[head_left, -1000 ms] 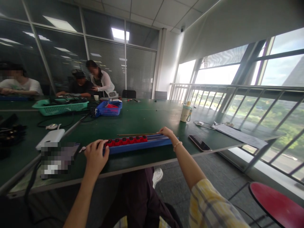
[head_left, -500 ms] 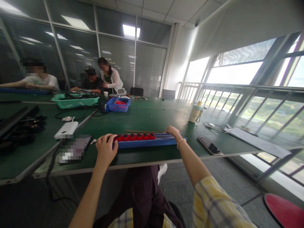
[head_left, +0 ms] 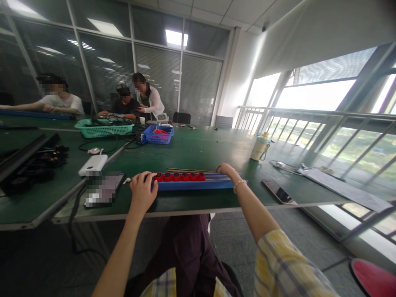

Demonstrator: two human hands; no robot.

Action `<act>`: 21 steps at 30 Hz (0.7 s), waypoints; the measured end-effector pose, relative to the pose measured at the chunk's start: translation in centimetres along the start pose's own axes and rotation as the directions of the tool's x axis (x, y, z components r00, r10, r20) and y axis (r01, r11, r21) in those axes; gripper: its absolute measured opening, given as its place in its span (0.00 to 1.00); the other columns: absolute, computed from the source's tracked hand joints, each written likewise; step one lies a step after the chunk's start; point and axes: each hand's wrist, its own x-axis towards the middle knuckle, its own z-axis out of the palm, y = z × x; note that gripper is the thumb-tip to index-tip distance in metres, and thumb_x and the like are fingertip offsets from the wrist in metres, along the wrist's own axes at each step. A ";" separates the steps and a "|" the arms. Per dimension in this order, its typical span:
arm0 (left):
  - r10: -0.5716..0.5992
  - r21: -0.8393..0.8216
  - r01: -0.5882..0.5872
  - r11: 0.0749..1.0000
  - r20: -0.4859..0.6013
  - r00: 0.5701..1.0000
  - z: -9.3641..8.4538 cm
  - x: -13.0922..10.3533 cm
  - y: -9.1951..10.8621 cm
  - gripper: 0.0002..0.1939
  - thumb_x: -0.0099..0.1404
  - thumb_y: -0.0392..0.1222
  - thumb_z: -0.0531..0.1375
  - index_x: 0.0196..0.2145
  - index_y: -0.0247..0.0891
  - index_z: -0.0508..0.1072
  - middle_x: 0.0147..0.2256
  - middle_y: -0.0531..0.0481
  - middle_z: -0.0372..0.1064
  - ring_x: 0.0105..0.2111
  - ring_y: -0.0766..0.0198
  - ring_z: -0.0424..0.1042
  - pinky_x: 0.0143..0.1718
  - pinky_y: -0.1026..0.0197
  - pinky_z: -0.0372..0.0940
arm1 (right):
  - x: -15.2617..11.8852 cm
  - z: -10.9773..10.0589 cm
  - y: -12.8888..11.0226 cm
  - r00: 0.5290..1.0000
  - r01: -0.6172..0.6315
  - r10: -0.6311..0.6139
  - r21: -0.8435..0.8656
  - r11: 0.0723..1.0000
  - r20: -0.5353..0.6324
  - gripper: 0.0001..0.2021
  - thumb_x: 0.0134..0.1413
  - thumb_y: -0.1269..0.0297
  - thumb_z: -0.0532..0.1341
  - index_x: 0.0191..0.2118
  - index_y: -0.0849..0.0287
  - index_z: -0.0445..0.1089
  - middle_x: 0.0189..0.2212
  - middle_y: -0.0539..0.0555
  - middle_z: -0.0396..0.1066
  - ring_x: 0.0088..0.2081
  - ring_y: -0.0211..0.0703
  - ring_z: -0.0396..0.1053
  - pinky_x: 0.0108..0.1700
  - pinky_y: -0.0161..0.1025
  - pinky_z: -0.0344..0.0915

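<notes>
A long blue tray (head_left: 192, 185) lies along the front part of the green table, with a row of red blocks (head_left: 179, 177) in its left half. My left hand (head_left: 144, 190) grips the tray's left end, thumb in front and fingers over the top beside the first red block. Over the right end of the tray is my right hand (head_left: 228, 170), its fingers bent down at the far edge; the fingertips are hidden. A thin, light-coloured rod (head_left: 188, 170) lies just behind the tray.
Left of the tray are a phone (head_left: 107, 189) and a white device (head_left: 93, 165). Green (head_left: 107, 131) and blue (head_left: 158, 138) baskets stand farther back. At right are a bottle (head_left: 260, 147) and another phone (head_left: 278, 192). Several people are across the table.
The whole view has shifted slightly, so everything appears a little farther right. Both hands keep their places at the ends of the blue tray.
</notes>
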 end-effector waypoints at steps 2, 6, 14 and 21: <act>0.000 -0.003 0.000 1.000 0.000 1.000 0.0 0.0 0.0 0.17 0.69 0.45 0.52 0.49 0.40 0.75 0.51 0.40 0.68 0.52 0.47 0.60 0.52 0.46 0.57 | 0.2 -0.1 -0.3 0.999 0.021 -0.020 -0.011 1.000 0.050 0.09 0.47 0.73 0.66 0.34 0.54 0.81 0.31 0.54 0.78 0.38 0.44 0.75 0.44 0.36 0.67; -0.004 -0.014 0.004 1.000 0.004 1.000 0.0 0.0 0.0 0.17 0.69 0.45 0.52 0.48 0.40 0.76 0.51 0.40 0.68 0.52 0.47 0.60 0.53 0.45 0.57 | 0.4 -0.3 -0.5 0.993 0.037 -0.035 -0.018 0.999 0.115 0.11 0.46 0.78 0.64 0.31 0.57 0.81 0.29 0.54 0.78 0.38 0.45 0.75 0.46 0.37 0.67; -0.019 -0.024 0.020 1.000 0.023 1.000 -0.2 0.0 0.1 0.17 0.69 0.45 0.52 0.48 0.40 0.76 0.51 0.39 0.67 0.53 0.47 0.60 0.53 0.45 0.57 | 0.7 0.2 0.1 0.989 0.044 -0.047 0.020 0.999 0.141 0.14 0.45 0.80 0.60 0.34 0.60 0.81 0.35 0.57 0.80 0.40 0.45 0.76 0.45 0.36 0.67; -0.018 -0.020 0.018 1.000 0.025 1.000 -0.1 -0.1 -0.1 0.17 0.68 0.45 0.52 0.48 0.40 0.75 0.52 0.39 0.67 0.53 0.46 0.60 0.52 0.45 0.57 | 0.7 0.6 0.4 0.985 0.058 -0.067 0.064 0.996 0.160 0.11 0.45 0.75 0.62 0.32 0.60 0.82 0.33 0.57 0.80 0.39 0.46 0.76 0.43 0.36 0.69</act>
